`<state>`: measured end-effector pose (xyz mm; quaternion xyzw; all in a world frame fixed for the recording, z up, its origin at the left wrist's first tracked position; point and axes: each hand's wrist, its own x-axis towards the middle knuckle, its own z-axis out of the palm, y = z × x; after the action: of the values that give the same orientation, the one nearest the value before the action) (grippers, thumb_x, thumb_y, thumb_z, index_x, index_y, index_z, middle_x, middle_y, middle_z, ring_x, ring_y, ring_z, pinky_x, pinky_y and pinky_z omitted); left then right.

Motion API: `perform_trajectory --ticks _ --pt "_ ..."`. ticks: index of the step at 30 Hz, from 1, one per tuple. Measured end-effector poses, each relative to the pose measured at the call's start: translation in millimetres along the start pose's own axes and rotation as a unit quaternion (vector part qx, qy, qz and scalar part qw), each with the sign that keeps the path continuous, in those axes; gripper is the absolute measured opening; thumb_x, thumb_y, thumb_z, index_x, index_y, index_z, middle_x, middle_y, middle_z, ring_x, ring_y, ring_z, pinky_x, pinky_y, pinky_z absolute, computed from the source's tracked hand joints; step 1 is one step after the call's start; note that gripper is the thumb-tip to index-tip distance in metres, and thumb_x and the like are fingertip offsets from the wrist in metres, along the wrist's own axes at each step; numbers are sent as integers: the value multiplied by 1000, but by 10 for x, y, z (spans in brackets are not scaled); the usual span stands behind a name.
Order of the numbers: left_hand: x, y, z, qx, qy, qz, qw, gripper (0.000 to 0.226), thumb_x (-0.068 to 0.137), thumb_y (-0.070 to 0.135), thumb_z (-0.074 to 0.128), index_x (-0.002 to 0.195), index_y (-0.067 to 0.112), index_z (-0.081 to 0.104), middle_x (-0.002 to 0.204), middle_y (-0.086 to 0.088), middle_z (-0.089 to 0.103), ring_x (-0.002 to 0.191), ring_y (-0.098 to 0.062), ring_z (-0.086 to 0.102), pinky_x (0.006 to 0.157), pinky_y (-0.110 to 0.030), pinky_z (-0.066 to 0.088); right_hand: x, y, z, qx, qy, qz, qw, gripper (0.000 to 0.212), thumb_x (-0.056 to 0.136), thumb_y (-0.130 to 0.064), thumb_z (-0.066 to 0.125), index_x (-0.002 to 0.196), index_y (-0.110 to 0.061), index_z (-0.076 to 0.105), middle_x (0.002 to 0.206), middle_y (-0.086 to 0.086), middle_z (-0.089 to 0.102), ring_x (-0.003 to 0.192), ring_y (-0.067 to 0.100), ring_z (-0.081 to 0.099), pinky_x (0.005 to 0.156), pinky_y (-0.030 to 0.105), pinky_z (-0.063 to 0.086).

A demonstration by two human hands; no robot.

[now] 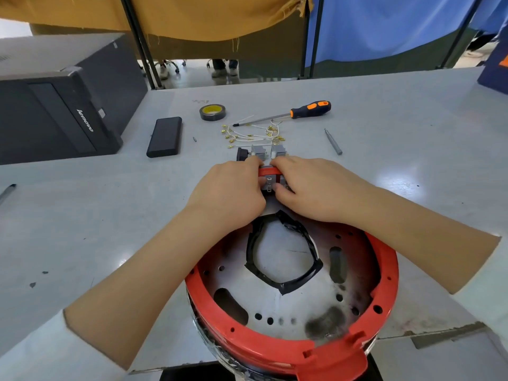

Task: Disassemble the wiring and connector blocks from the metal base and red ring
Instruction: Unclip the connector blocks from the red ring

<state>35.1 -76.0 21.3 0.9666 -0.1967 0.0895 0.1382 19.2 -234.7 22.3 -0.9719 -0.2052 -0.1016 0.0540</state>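
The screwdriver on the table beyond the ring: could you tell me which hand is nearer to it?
Right. The right hand lies below and slightly left of the screwdriver, holding the far edge of the red ring. The left hand sits further left, at the same spot.

Grey worktable (384, 166), ochre curtain (192, 15) and blue curtain (384, 26) on black poles behind, pale floor beyond.

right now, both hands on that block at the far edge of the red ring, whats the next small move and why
Probably push the grey connector block out of the red plastic ring: left hand and right hand pinch it there, while two grey blocks already lie freed beyond.
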Motion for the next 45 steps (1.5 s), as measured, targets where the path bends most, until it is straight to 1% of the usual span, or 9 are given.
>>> perform_trajectory --ticks 3,5,10,19,23,27,34,41,45 --pt "-14 -21 -20 -42 -22 25 999 35 90 22 47 124 25 48 106 -10 65 95 -32 58 76 -37 46 -6 -4 -31 9 -9 3 1000 28 94 -32 39 117 -17 46 111 6 58 93 27 56 66 33 32" --pt "-12 -31 -27 -55 -27 33 998 36 90 22 48 126 25 47 109 -8 65 99 -30 58 79 -38 46 -13 -10 -43 9 -12 3 1000 25 94 -32 41 114 -17 46 107 6 59 85 24 53 64 32 30" --pt "15 -44 -11 -15 -18 38 999 32 89 25 52 121 19 50 106 -11 64 95 -33 57 72 -35 42 27 -15 -59 -4 -47 13 999 15 95 -33 41 96 -18 38 94 5 55 79 27 50 64 34 33" --pt "32 -48 -16 29 -31 71 997 31 89 25 51 117 13 46 103 -13 64 93 -36 56 68 -35 38 31 4 -21 -25 -44 -4 999 19 96 -35 40 91 -19 30 104 11 57 80 28 49 65 33 31" --pt "37 -27 -12 42 -19 53 998 22 86 24 52 105 14 45 87 -8 60 73 -29 47 57 -32 30 9 0 -9 -30 -24 -6 999 20 96 -35 40 92 -19 29 105 11 57 85 31 55 63 33 29" --pt "37 16 -10 73 -16 33 997 20 83 21 52 90 16 35 63 3 34 55 -22 32 44 -29 18 -10 -14 3 -43 -9 -5 999 22 97 -37 38 92 -19 28 106 11 56 79 32 53 60 34 28" --pt "22 67 -15 82 -7 8 997 24 77 17 53 88 15 31 61 2 29 50 -13 23 43 -28 14 -18 -26 31 -56 7 -14 998 22 97 -36 37 92 -20 24 106 12 56 82 36 57 59 34 27" --pt "-7 86 -27 73 -12 -5 997 24 77 18 53 88 17 32 62 3 31 51 -17 27 43 -28 16 -23 -31 11 -57 5 -11 998 19 97 -35 37 97 -16 35 108 12 55 86 36 58 60 35 28" --pt "-6 27 -20 20 -29 15 999 20 85 22 51 103 16 43 80 -5 56 66 -27 43 47 -31 25 -19 -29 -22 -33 -24 4 999 19 97 -36 37 92 -20 27 110 11 56 89 36 58 63 35 31"
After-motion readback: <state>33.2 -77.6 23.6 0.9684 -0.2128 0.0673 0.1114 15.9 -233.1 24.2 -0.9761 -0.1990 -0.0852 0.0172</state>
